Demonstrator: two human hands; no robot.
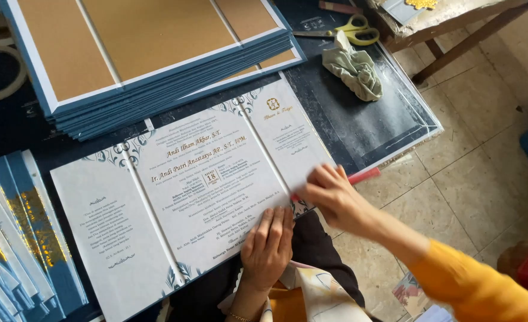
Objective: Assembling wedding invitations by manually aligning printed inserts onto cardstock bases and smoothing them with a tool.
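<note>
**Hands on an open folded card**

The left hand [268, 247] lies flat, fingers spread, on the card [192, 191] at the surface's near edge. The right hand [330, 195] grips a red tool [364, 176] at its right flap. The card looks stiff, light, easily creased; hold its edges. Blue-edged stack [150, 53] behind; scissors [353, 30], cloth [353, 68] right.

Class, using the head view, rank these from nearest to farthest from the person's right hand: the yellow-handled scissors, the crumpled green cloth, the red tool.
From the right hand:
1. Red tool: held in that hand.
2. Crumpled green cloth: above, on the dark mat.
3. Yellow-handled scissors: beyond the cloth, at the top edge.
</note>
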